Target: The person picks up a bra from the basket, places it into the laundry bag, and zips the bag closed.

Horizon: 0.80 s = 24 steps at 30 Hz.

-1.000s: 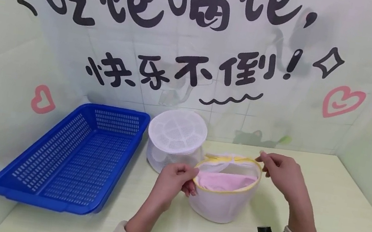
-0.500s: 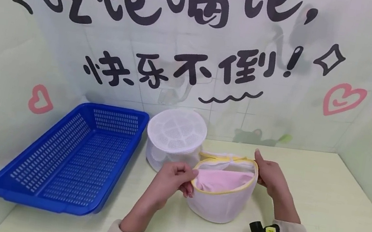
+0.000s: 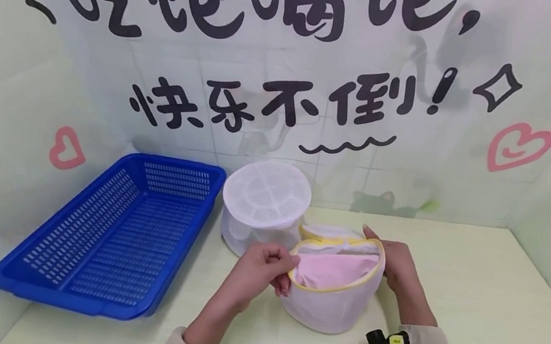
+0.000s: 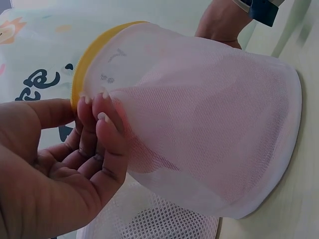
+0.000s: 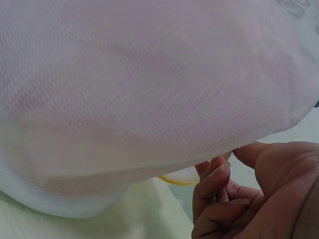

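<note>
A white mesh laundry bag [image 3: 329, 310] with a yellow zipper rim stands on the table, its top unzipped and the lid folded to the back. Pink cloth [image 3: 335, 270] lies inside, also showing through the mesh in the left wrist view. My left hand [image 3: 262, 272] pinches the rim at the left, thumb and fingertips on the yellow edge. At the bag's right side, my right hand [image 3: 400, 270] grips the edge; in the right wrist view its fingers [image 5: 214, 186] are curled beside the mesh. In the head view the bag hides part of those fingers.
Behind the bag, to its left, stands a round white mesh laundry bag [image 3: 267, 195]. A blue plastic basket [image 3: 71, 301] with slotted walls is at the left of the table [image 3: 491, 314]. A printed sheet [image 3: 340, 176] with black writing hangs at the back.
My right hand has moved from the bag's upper right corner down and inward along its right side, its fingers now behind the mesh. The left hand keeps its pinch on the rim.
</note>
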Each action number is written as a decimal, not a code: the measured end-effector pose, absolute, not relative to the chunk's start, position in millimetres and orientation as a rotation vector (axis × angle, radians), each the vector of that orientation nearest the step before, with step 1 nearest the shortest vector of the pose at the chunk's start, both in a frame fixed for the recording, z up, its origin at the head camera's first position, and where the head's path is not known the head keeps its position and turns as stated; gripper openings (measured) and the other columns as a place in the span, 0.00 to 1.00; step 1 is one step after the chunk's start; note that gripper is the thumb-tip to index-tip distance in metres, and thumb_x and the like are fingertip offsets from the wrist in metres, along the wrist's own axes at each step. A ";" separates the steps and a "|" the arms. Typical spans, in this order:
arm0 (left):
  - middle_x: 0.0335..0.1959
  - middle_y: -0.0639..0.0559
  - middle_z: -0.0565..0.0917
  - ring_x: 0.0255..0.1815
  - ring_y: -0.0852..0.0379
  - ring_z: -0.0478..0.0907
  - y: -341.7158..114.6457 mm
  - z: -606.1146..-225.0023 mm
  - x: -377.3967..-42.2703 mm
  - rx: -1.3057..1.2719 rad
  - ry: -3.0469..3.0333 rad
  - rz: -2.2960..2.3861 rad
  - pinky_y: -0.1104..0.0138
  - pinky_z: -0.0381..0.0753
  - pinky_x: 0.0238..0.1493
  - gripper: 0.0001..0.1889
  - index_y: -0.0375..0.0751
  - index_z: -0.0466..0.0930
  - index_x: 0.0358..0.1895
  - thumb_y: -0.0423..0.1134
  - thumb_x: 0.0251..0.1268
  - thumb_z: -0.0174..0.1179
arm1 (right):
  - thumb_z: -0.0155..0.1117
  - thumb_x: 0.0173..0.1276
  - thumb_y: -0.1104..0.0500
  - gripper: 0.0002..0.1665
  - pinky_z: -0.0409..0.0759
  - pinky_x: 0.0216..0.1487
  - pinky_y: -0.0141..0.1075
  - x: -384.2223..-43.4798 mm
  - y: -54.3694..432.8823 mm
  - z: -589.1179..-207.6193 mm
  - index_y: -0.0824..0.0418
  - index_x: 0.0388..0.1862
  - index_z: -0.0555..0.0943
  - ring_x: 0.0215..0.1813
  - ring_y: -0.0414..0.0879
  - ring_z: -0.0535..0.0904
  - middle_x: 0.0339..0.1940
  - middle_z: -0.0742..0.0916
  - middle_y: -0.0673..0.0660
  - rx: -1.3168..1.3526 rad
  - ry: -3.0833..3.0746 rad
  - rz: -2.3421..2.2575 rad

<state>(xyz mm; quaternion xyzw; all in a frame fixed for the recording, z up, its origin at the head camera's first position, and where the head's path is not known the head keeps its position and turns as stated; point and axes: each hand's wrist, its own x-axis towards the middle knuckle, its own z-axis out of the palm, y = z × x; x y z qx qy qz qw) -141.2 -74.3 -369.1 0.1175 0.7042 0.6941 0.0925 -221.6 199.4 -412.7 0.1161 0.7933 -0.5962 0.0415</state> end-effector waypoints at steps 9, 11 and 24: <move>0.14 0.49 0.76 0.15 0.58 0.75 -71.8 -369.6 -140.6 0.360 2.104 2.047 0.70 0.74 0.21 0.12 0.27 0.76 0.28 0.35 0.66 0.59 | 0.63 0.66 0.48 0.31 0.79 0.33 0.32 -220.6 202.3 -411.6 0.75 0.53 0.78 0.31 0.38 0.79 0.35 0.85 0.56 0.243 2.448 -1.774; 0.14 0.49 0.76 0.15 0.58 0.74 -72.0 -369.2 -140.1 0.359 2.105 2.051 0.70 0.74 0.21 0.12 0.28 0.76 0.28 0.35 0.66 0.59 | 0.62 0.67 0.48 0.31 0.78 0.33 0.31 -220.2 203.0 -410.0 0.75 0.53 0.79 0.31 0.38 0.79 0.36 0.85 0.57 0.235 2.463 -1.765; 0.14 0.48 0.75 0.16 0.58 0.74 -73.9 -367.6 -138.5 0.308 2.122 2.112 0.70 0.74 0.20 0.12 0.25 0.77 0.29 0.33 0.65 0.59 | 0.68 0.63 0.48 0.25 0.76 0.31 0.29 -206.6 203.9 -380.0 0.66 0.48 0.80 0.30 0.37 0.80 0.26 0.84 0.46 0.242 2.483 -2.191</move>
